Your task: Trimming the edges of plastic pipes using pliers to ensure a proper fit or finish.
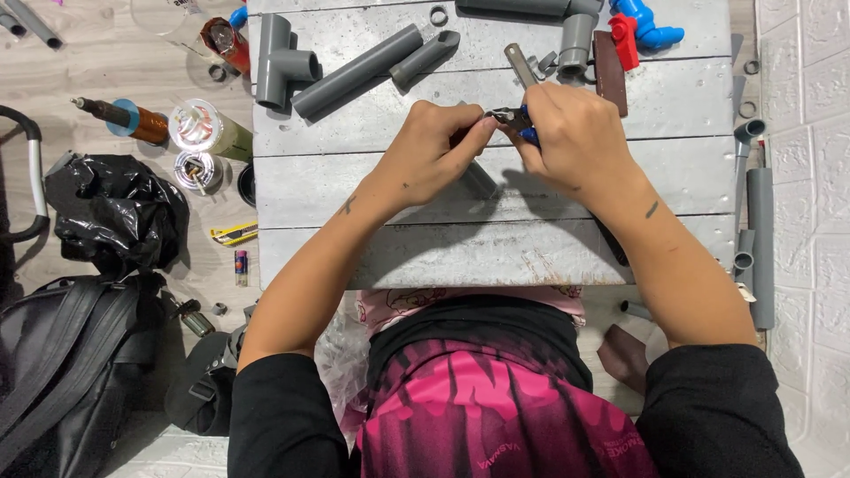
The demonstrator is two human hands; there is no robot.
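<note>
My right hand grips blue-handled pliers over a grey plank table. The plier jaws point left toward the fingertips of my left hand. My left hand pinches a small part at the jaws; the part is too small to make out. Under my left hand lies a short grey pipe piece, mostly hidden. A metal rod lies just behind the hands.
Grey pipe lengths, a tee fitting and an elbow lie at the back of the table, with blue and red fittings. Cans, a black bag and a yellow cutter sit on the floor left. Pipes lean right.
</note>
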